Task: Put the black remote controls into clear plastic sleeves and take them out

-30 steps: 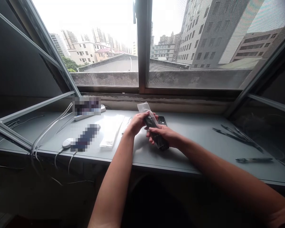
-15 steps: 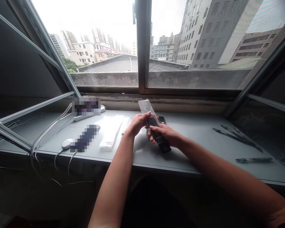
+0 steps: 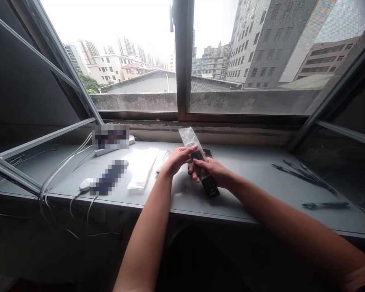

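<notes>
A black remote control (image 3: 211,187) is held above the desk, tilted with its lower end toward me. A clear plastic sleeve (image 3: 187,136) covers its far part and sticks out loosely beyond it. My left hand (image 3: 179,159) pinches the sleeve near the remote's far end. Around the remote's middle my right hand (image 3: 216,168) is closed, thumb on top. Behind my hands lies a second dark remote (image 3: 208,153), mostly hidden. To the left of my left hand are a crumpled clear wrapper (image 3: 162,160) and a stack of flat clear sleeves (image 3: 142,170).
Several pens (image 3: 307,176) lie at the right of the grey desk (image 3: 255,178), one pen (image 3: 325,205) nearer its front edge. A power strip (image 3: 114,147), white cables (image 3: 62,160) and a white round device (image 3: 85,184) are at left. Metal frames flank the desk before the window.
Both hands have shifted slightly, and the remote's near end now sits a little lower and shows more clearly. The left fingers have moved slightly down along the sleeve.
</notes>
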Demonstrator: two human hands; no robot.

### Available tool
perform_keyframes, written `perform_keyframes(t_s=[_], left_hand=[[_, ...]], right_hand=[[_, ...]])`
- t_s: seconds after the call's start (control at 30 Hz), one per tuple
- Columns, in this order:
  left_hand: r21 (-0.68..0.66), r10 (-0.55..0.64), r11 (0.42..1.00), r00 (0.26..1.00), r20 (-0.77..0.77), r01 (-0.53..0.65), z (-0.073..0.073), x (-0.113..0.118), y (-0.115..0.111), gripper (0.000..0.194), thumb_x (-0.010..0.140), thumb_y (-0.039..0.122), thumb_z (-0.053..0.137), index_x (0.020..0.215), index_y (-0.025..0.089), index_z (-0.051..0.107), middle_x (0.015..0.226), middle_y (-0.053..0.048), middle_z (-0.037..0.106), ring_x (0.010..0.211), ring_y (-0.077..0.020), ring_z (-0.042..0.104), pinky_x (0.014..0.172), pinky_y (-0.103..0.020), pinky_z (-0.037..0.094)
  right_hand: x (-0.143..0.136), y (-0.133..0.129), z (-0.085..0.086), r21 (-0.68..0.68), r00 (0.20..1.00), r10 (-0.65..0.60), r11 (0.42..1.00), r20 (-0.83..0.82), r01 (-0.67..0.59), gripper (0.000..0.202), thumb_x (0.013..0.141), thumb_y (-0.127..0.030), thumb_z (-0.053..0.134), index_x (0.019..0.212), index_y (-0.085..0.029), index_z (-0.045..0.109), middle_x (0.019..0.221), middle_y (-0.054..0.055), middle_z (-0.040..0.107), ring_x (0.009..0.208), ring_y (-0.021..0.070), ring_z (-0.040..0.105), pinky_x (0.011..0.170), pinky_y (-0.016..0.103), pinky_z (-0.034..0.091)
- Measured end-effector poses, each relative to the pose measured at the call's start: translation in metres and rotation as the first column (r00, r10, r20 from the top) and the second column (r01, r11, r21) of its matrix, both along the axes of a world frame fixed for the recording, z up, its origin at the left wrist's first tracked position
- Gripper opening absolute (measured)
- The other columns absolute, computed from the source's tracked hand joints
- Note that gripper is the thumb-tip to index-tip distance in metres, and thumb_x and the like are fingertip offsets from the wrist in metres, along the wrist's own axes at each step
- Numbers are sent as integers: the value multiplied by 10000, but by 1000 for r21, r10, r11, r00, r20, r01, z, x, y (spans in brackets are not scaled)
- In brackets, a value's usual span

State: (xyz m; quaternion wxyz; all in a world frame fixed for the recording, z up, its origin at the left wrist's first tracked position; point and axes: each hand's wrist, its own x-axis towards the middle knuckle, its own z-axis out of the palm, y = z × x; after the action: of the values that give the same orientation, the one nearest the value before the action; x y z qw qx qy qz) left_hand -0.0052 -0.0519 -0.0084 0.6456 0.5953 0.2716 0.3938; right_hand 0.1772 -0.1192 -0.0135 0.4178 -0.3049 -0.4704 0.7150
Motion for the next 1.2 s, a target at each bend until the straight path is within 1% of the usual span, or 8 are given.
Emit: perform_keyframes(t_s=[0.13, 0.3, 0.47, 0.6, 0.67, 0.8, 1.0, 1.2], left_hand=[[43, -30, 999, 1000, 0, 30, -1, 0, 1, 533, 914, 604, 809, 1084, 101, 863, 779, -103, 780, 507, -125, 570, 619, -312, 451], [-23, 229, 973, 944, 240, -230, -5, 2, 14, 414, 845, 482, 891, 1054, 126, 856, 1062, -168, 838, 884, -254, 780, 801, -330, 573], [-219, 591, 794, 639, 492, -567, -1, -3, 26, 278, 880, 328, 822, 1085, 141, 808, 1068, -148, 845, 1056, -263, 797, 952, -356, 601], [-288, 690, 688, 478, 543, -666, 2, -9, 29, 246, 898, 306, 776, 1099, 167, 800, 1129, -123, 841, 1128, -255, 784, 958, -339, 604], [-266, 681, 697, 498, 536, -667, 3, -9, 27, 255, 891, 324, 781, 1093, 169, 805, 1140, -126, 838, 1111, -260, 787, 940, -344, 609], [-133, 569, 801, 674, 470, -583, 1, -4, 22, 252, 875, 343, 771, 1037, 157, 828, 1105, -146, 841, 1023, -278, 801, 900, -369, 621], [-35, 343, 936, 890, 299, -349, -2, 0, 14, 292, 861, 385, 790, 1014, 142, 845, 1119, -181, 834, 1064, -332, 790, 1006, -464, 596], [-15, 213, 977, 955, 208, -214, -1, -1, 10, 310, 885, 407, 792, 1047, 147, 838, 1185, -198, 817, 1146, -372, 772, 1031, -511, 599]], right_hand=[[1, 0, 2, -12, 999, -29, 1000, 15, 29, 238, 1024, -332, 766, 1134, -130, 704, 951, 114, 811, 687, 183, 772, 586, 260, 650], [2, -1, 1, -15, 996, 9, 1000, 86, -8, 334, 1025, -349, 768, 1250, -109, 709, 1046, 150, 833, 690, 187, 788, 496, 230, 608], [3, 0, 1, -58, 989, 46, 998, 143, -38, 305, 1030, -349, 742, 1209, -103, 720, 1087, 194, 844, 689, 203, 800, 428, 216, 556], [6, 0, 8, -7, 980, -146, 989, 136, 148, 269, 1017, -378, 757, 1096, -127, 702, 1314, 234, 789, 738, 204, 819, 447, 215, 565], [8, -1, 12, 38, 966, -242, 970, 89, 240, 311, 1001, -395, 774, 1186, -160, 688, 1452, 217, 726, 783, 226, 837, 441, 226, 561], [13, -4, 20, 113, 952, -304, 947, 26, 300, 410, 996, -459, 765, 1323, -227, 680, 1498, 161, 703, 880, 282, 858, 421, 226, 529], [15, -12, 25, 131, 978, -49, 991, 202, 22, 553, 1016, -525, 740, 1430, -166, 669, 911, 145, 848, 478, 164, 713, 454, 234, 542], [12, -15, 21, 198, 958, 111, 966, 264, -167, 486, 961, -484, 829, 1324, -176, 733, 1489, 208, 697, 864, 296, 861, 480, 239, 592]])
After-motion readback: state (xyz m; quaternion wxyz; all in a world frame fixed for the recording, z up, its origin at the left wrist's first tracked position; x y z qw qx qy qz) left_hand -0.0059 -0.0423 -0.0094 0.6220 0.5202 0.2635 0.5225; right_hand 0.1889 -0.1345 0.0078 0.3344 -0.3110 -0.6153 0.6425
